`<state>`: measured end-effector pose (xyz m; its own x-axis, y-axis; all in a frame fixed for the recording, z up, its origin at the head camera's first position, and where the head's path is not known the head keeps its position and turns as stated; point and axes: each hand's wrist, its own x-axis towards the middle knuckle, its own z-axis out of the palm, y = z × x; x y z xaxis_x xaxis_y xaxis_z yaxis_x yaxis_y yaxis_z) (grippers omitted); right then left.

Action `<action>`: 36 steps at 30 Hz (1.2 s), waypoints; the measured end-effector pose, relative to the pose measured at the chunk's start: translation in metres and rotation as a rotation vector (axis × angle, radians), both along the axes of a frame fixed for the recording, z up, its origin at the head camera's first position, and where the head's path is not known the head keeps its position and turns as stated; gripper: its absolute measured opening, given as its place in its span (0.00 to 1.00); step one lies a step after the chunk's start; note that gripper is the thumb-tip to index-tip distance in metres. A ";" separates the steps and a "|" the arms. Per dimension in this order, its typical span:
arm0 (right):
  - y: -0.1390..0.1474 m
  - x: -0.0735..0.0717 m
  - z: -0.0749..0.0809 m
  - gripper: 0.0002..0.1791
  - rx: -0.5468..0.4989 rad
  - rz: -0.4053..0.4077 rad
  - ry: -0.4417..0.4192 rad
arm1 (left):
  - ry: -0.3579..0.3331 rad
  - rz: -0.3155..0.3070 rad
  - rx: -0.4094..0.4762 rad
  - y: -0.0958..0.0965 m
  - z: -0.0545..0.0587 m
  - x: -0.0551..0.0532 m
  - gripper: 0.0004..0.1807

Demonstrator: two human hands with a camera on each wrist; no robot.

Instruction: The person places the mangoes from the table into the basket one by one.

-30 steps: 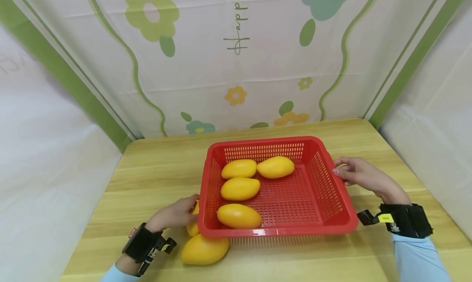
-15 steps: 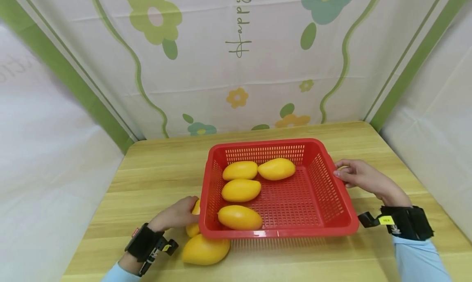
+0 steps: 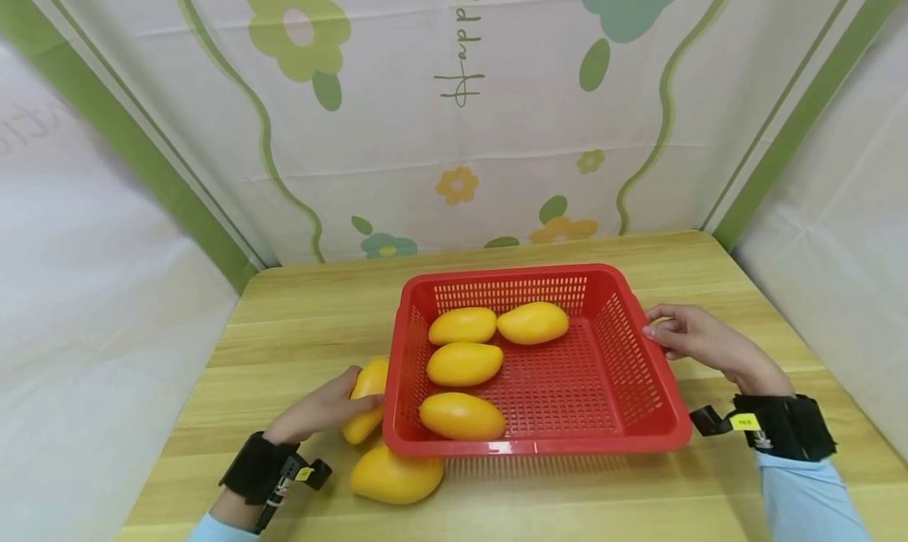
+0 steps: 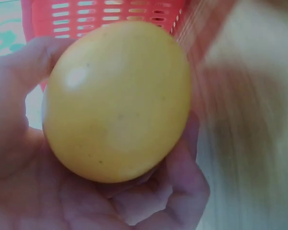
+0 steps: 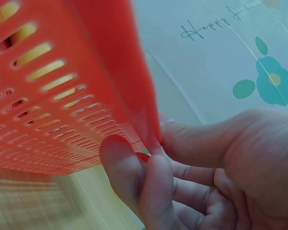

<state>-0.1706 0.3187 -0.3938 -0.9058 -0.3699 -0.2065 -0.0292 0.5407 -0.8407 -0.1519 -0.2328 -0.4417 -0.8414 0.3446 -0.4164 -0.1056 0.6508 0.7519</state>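
A red slotted plastic basket holds several yellow mangoes, among them one mango near its front left. At the basket's left side my left hand grips another mango; in the left wrist view the fingers and thumb curl round this mango, the basket's wall close behind it. My right hand pinches the basket's right rim. Thumb and fingers meet on the rim in the right wrist view.
One more mango lies on the wooden table by the basket's front left corner, partly under its rim. Behind the table hangs a white cloth printed with flowers, and pale cloth walls stand on both sides.
My left hand has shifted a little to the left with its mango, which now shows more beside the basket. The right hand and the basket have stayed nearly still.
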 end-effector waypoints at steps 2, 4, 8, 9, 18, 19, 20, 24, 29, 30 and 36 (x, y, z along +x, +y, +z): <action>0.000 0.000 0.001 0.22 -0.003 0.003 0.002 | 0.000 0.009 0.012 -0.001 0.000 0.000 0.27; 0.000 0.000 0.002 0.22 -0.006 0.009 0.003 | 0.006 0.000 0.032 -0.002 0.001 -0.001 0.26; 0.000 0.000 0.003 0.22 -0.012 0.017 0.005 | 0.017 -0.039 0.083 -0.003 0.003 -0.002 0.24; -0.001 -0.001 0.003 0.22 -0.012 0.017 0.004 | 0.020 -0.042 0.089 -0.004 0.003 -0.002 0.24; -0.002 -0.001 0.004 0.23 -0.009 0.005 0.000 | 0.028 -0.006 0.128 -0.007 0.011 0.000 0.25; -0.002 -0.001 0.004 0.23 -0.009 0.006 0.000 | 0.028 0.003 0.125 -0.008 0.012 0.000 0.26; -0.002 0.000 0.003 0.23 -0.010 0.006 -0.001 | 0.028 0.014 0.117 -0.009 0.013 0.001 0.27; -0.001 0.001 0.002 0.23 -0.011 0.003 -0.006 | 0.030 0.065 0.074 -0.011 0.017 0.002 0.29; 0.000 0.002 0.002 0.23 -0.017 0.005 -0.003 | 0.034 0.082 0.051 -0.013 0.024 0.003 0.31; 0.000 0.002 0.002 0.22 -0.019 0.008 -0.002 | 0.034 0.078 0.053 -0.013 0.025 0.004 0.32; 0.000 0.002 0.003 0.22 -0.025 0.015 -0.002 | 0.037 0.070 0.071 -0.013 0.033 0.005 0.32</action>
